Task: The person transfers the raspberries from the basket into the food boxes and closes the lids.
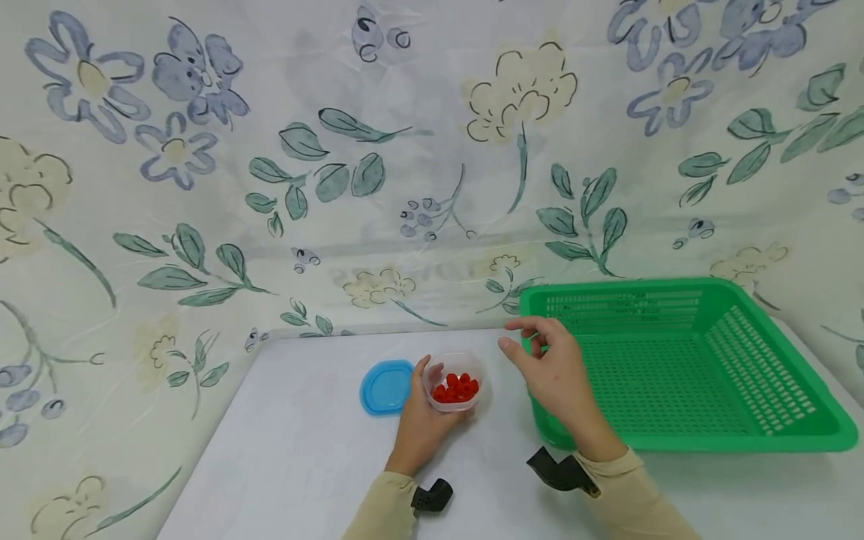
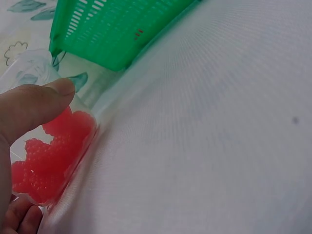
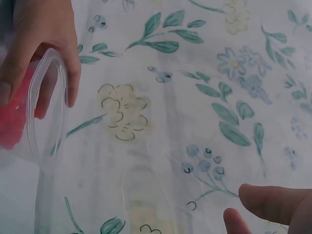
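Note:
My left hand (image 1: 420, 433) grips a small clear plastic tub (image 1: 469, 364) around its side, thumb on the near wall. Several red raspberries (image 1: 457, 390) lie heaped in it, and they show through its wall in the left wrist view. The tub has no lid on it, and its bare rim (image 3: 34, 97) faces the right wrist view. A blue lid (image 1: 386, 388) lies on the table just left of this hand. My right hand (image 1: 556, 371) hovers at the left edge of the green basket (image 1: 641, 375), fingers loosely bent, with nothing seen between thumb and fingers.
The green basket, wide with slotted walls, takes up the right side of the white table (image 1: 283, 450). Behind the table hangs a flower-printed cloth (image 1: 432, 97). Black wrist cameras sit on both cuffs.

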